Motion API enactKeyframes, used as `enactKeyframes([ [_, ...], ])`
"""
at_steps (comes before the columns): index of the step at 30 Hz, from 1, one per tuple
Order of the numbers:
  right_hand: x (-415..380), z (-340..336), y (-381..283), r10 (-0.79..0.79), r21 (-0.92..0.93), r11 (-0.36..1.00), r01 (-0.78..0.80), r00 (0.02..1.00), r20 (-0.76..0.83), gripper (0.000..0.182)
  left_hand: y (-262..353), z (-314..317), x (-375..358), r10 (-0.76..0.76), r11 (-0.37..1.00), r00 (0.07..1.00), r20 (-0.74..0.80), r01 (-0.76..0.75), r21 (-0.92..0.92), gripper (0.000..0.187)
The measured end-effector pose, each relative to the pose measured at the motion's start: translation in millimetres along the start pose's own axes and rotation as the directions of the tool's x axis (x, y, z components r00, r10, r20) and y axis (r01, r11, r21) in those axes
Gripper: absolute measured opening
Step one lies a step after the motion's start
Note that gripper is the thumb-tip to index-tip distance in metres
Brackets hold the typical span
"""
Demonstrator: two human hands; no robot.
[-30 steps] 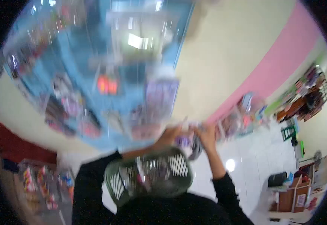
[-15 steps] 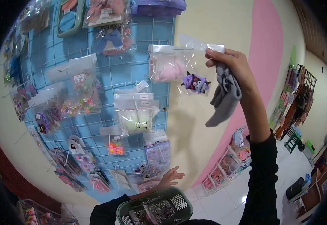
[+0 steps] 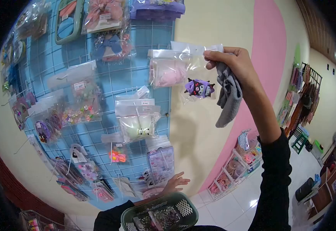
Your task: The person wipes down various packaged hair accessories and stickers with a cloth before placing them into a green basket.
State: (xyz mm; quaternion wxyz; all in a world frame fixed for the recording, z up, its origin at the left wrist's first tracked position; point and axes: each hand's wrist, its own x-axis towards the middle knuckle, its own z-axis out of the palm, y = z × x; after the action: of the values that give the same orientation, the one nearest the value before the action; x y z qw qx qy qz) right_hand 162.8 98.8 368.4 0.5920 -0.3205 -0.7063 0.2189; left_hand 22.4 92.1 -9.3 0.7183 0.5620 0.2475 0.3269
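My right hand (image 3: 233, 61) is raised high and grips the top edge of a clear packet (image 3: 197, 73) with a purple cartoon hair clip (image 3: 199, 88) inside, together with a grey cloth (image 3: 229, 96) that hangs below the fingers. The packet sits beside a pink-item packet (image 3: 167, 71) at the right edge of the blue wire grid (image 3: 137, 42). My left hand (image 3: 175, 183) is low, fingers spread, holding nothing, just above a green plastic basket (image 3: 187, 210) with packets inside, carried on my left arm.
The blue grid carries several hanging packets of hair accessories, among them a white one (image 3: 137, 125) and a bead packet (image 3: 81, 104). A cream and pink wall is on the right. Floor racks of goods (image 3: 237, 165) and hanging clothes (image 3: 302, 96) stand further right.
One second ago both hands were together low over the basket in a blurred view. My right hand has since risen with the clip packet and cloth to the grid's edge; my left stayed low.
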Motion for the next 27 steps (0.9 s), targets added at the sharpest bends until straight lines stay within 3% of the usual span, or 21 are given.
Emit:
enactKeyframes([
  [6, 7, 0, 2, -0.025, -0.002, 1.0, 0.025, 1.0, 0.017, 0.019, 1, 0, 3, 0.014, 0.999, 1.0, 0.004, -0.015, 0.032, 0.049],
  [8, 7, -1, 3, -0.009, -0.016, 1.0, 0.009, 1.0, 0.025, 0.019, 4, 1, 5, -0.076, 0.996, 0.996, -0.043, 0.073, -0.053, 0.049],
  [12, 11, 6, 10, -0.001, -0.04, 0.999, 0.002, 1.0, 0.031, 0.018, 4, 2, 2, -0.013, 0.999, 1.0, -0.019, 0.013, -0.034, 0.048],
  [15, 19, 20, 21, 0.081, -0.051, 0.996, -0.078, 0.995, 0.05, 0.016, 10, 8, 2, -0.062, 0.998, 0.997, -0.041, 0.062, -0.007, 0.047],
  [18, 37, 33, 46, 0.027, -0.023, 0.999, -0.027, 1.0, -0.002, 0.019, 7, 6, 2, -0.093, 0.994, 0.994, -0.061, 0.09, -0.058, 0.048],
  [20, 47, 36, 61, 0.011, -0.117, 0.993, -0.019, 0.997, -0.072, 0.018, -19, -7, 5, 0.135, 0.99, 0.989, 0.067, -0.137, 0.029, 0.052],
  [21, 51, 27, 69, -0.049, -0.215, 0.976, 0.046, 0.999, -0.009, 0.019, -16, -3, 1, 0.099, 0.99, 0.994, 0.043, -0.095, -0.1, 0.054],
  [22, 50, 15, 65, -0.118, -0.424, 0.894, 0.145, 0.989, 0.089, 0.027, -9, -3, -1, 0.06, 0.967, 0.998, 0.005, -0.057, -0.249, 0.056],
  [23, 43, 11, 72, -0.191, -0.317, 0.925, 0.212, 0.977, 0.097, 0.034, -34, -14, 3, 0.5, 0.8, 0.852, 0.152, -0.522, 0.294, 0.055],
  [24, 28, 13, 64, -0.149, -0.312, 0.94, 0.141, 0.989, -0.002, 0.036, -27, -9, -5, 0.36, 0.93, 0.932, 0.028, -0.361, 0.067, 0.054],
  [26, -34, 38, 49, -0.293, -0.426, 0.88, 0.208, 0.945, -0.145, 0.027, -23, -12, -8, 0.357, 0.923, 0.934, -0.03, -0.348, 0.163, 0.049],
  [27, -75, 54, 46, -0.194, -0.541, 0.835, 0.103, 0.974, -0.114, 0.023, 6, 1, -22, -0.008, 0.99, 0.984, -0.175, -0.017, -0.141, 0.05],
])
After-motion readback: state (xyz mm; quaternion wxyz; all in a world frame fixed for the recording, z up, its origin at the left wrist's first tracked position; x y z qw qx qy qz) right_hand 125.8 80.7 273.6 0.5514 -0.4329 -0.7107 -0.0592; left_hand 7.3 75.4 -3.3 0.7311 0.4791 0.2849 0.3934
